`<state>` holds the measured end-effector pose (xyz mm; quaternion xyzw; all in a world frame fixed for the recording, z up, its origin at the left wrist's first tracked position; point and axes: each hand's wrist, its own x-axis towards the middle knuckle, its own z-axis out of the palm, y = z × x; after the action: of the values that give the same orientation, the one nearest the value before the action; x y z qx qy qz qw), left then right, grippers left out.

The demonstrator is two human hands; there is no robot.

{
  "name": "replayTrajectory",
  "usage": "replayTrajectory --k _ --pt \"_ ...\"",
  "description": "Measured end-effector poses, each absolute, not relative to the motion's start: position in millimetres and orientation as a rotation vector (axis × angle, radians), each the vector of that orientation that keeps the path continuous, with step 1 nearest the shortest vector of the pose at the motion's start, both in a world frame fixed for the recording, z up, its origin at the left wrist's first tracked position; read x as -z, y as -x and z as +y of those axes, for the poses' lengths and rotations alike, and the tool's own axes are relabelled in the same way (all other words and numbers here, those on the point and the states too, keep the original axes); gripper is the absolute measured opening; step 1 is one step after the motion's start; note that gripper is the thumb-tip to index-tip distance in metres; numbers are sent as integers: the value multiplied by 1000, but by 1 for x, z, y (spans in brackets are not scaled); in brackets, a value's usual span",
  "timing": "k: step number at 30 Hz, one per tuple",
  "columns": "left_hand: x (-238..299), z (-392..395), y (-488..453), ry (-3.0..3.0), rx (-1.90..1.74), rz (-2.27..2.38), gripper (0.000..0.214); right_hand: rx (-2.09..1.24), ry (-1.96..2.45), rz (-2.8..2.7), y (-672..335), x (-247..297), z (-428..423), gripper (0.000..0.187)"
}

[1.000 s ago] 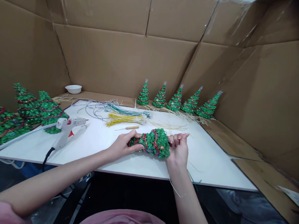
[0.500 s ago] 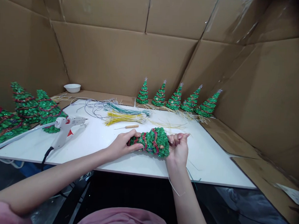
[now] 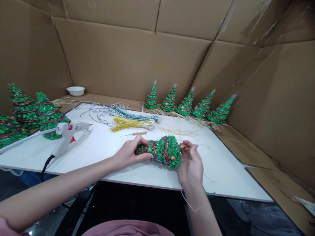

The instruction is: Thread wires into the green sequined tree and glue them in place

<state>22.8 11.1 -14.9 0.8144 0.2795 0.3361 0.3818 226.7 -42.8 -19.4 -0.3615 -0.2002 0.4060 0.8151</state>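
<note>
A small green tinsel Christmas tree (image 3: 169, 151) with red garland lies on its side above the white table. My left hand (image 3: 132, 150) is wrapped round its narrow end, thumb on the near side. At the wide base, the fingers of my right hand (image 3: 192, 164) pinch a thin pale wire (image 3: 203, 145) that sticks out past the fingertips. Another loose white wire (image 3: 189, 203) hangs below that wrist. The inside of the base faces right and is hidden from me.
An awl (image 3: 139, 133) lies behind the tree, near yellow wires (image 3: 132, 124) and green wires (image 3: 134, 115). A white glue gun (image 3: 65, 136) stands left, by larger trees (image 3: 49, 113). Several star-topped trees (image 3: 185, 102) line the back; a white bowl (image 3: 75, 91) sits back left.
My right hand has shifted slightly right and turned, its fingers loosening from a tight curl into a pinch. The tree stays in my left hand, nearly unmoved.
</note>
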Motion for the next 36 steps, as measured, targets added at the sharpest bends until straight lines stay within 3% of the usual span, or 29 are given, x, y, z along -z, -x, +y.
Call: replayTrajectory --k 36 --pt "15 13 -23 -2203 -852 654 23 -790 717 -441 -224 24 -34 50"
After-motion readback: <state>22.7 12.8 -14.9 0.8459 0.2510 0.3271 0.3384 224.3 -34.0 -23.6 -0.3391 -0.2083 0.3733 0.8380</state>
